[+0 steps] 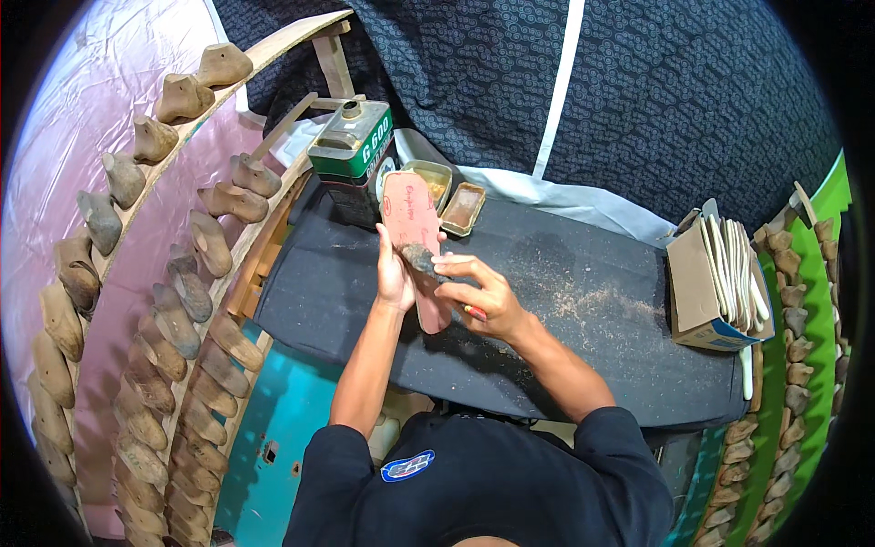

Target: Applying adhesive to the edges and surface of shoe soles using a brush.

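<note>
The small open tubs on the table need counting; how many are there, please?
2: one tub right of the green can, partly behind the pink piece; the second tub right of the first. Others may be hidden.

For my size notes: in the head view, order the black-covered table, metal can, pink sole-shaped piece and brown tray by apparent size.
1. Black-covered table
2. Metal can and pink sole-shaped piece: too close to rank; the piece is partly covered, perhaps nearer
3. Brown tray
</note>
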Demonstrator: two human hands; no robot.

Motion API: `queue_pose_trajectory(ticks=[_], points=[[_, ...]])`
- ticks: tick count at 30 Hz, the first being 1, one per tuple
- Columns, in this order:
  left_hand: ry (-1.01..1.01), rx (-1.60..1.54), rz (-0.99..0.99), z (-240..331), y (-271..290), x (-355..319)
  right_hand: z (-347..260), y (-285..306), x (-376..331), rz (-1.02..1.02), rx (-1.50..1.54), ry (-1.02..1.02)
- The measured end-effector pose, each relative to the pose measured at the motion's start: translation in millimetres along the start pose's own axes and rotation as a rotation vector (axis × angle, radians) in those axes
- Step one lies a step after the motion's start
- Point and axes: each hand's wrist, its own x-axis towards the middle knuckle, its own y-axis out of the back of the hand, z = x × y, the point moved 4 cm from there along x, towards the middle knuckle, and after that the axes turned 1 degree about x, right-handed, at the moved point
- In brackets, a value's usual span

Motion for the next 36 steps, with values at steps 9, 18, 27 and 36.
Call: queue_pose_trajectory(ticks=[9, 18, 27, 36], points=[[-0.007, 0.046, 0.068, 0, 16, 7, -20, -6, -29, -0.169, -0.028, -0.021], [-0.015, -0.081, 0.147, 9, 23, 15, -26, 5, -74, -0.278, 0.154, -0.223], [0.066, -0.058, 0.048, -12, 14, 8, -25, 70, -23, -0.02, 0.321, -0.417], [0.082, -0.059, -0.032, -19, -2, 0, -24, 75, -35, -0.304, 0.329, -0.622]])
